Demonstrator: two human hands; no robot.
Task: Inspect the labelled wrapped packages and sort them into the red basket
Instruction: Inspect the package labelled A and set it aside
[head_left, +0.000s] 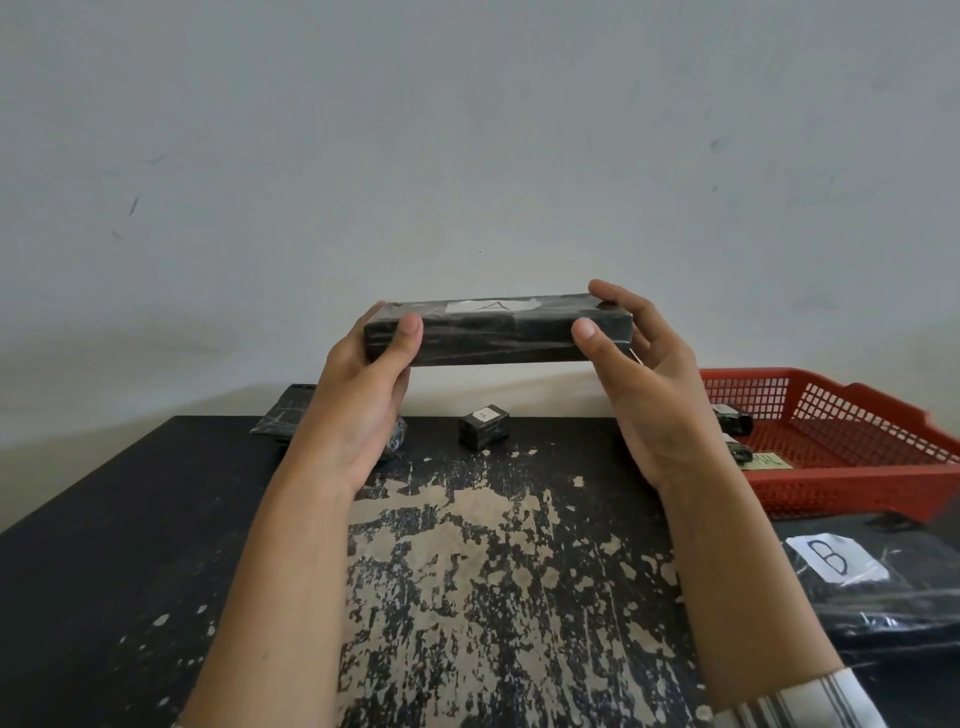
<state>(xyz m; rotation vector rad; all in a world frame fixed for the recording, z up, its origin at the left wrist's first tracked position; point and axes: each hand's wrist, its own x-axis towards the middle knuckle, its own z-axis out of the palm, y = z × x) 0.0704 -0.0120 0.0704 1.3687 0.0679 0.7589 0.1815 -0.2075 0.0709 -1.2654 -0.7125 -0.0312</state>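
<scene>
the person holds a long black wrapped package (498, 335) up in the air over the far part of the worktop (156, 545), level and running left to right, with the pale wall (467, 130) behind it. the left hand (363, 400) grips its left end and the right hand (649, 395) grips its right end, each with the thumb pressed on the near face and the fingers curled round to the far side. a white label (491, 306) with a hand-drawn letter a sits on the package's top face, near the middle. below it, at the worktop's far edge, stands a small cube-shaped package (483, 427) in the same black wrap, with its own label on top. left of that a rounded wrapped bundle (396, 439) peeks out from behind the left hand, and further left a flat wrapped package (288, 413) lies partly over the far edge. the red basket (852, 488) sits at the right of the worktop, lower than the held package; two small dark wrapped items (732, 420) lie in its left end, partly hidden by the right hand. nearer, at the right edge, lies a big black wrapped package (883, 597) with a label marked b (836, 557). the worktop's black paint is worn to pale patches down the middle. a striped sleeve (800, 701) shows on the right forearm.
</scene>
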